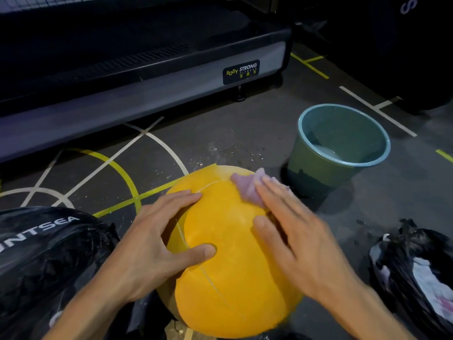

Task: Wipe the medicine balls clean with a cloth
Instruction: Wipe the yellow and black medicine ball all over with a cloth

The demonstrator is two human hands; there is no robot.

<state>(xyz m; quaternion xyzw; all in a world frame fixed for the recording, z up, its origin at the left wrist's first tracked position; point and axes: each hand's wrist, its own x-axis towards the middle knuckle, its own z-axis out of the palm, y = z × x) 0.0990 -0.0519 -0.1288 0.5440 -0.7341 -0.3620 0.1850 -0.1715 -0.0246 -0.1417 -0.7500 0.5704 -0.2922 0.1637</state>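
Fingers [277, 200] of the right hand [291, 231] lie straight and flat on a crumpled lilac cloth [247, 190], pressing it against the far upper right shoulder of the yellow medicine ball [228, 261]; nothing is pinched, the cloth is simply trapped between palm side and rubber, and most of it bunches out just beyond the fingertips. The hand shows motion blur, so it appears to be mid-stroke. From that contact, the bulk of the ball lies toward the person and to the left, a broad unwiped dome running down toward the wrists, so the next pass probably has to sweep back across the crown rather than farther out. Opposite the cloth, the left hand [157, 241] is spread on the near left flank, fingers straight over a seam and thumb pressed lower down, steadying the ball against the push; it is the nearer hand to the left side but carries no cloth. Beyond the cloth to the right stands a teal bucket [316, 173] with water in it, close to the ball. Left of the steadying hand rests a black medicine ball [46, 256], not yet being handled, and to the right of the wiping arm sits a black plastic bag [402, 253]. A treadmill [152, 94] stands farther off.
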